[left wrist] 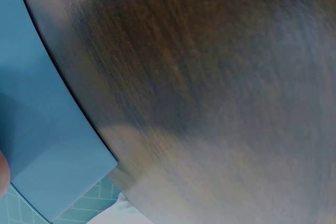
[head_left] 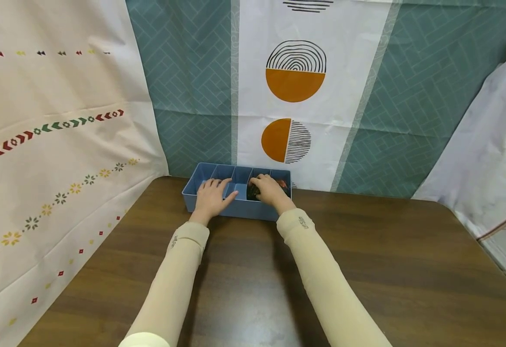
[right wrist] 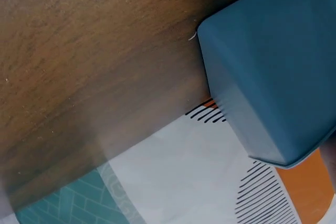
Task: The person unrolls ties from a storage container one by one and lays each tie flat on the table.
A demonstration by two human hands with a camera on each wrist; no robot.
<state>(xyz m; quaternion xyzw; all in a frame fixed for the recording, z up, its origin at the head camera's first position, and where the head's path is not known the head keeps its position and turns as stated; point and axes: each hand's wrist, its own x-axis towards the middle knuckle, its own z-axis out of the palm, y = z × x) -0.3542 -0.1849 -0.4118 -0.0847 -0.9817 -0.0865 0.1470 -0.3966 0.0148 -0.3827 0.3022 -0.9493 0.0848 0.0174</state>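
Note:
A blue box point(head_left: 244, 210) divided into a row of compartments stands at the back of the table. My left hand point(head_left: 211, 200) lies over its left part, fingers spread across the front rim and thumb out to the right. My right hand point(head_left: 271, 191) reaches over the front rim with fingers bent down into a compartment right of the middle. A dark item point(head_left: 252, 192) sits there under the fingertips; I cannot tell if they pinch it. In the rightmost compartment a dark item with a reddish patch point(head_left: 283, 184) shows beside the hand. Both wrist views mainly show the box's outer walls.
The brown wooden table point(head_left: 244, 289) stretches in front of the box and to both sides. Right behind the box hangs a patterned curtain point(head_left: 196, 96) in green, white and orange. A cream cloth point(head_left: 62, 144) with printed motifs borders the left side.

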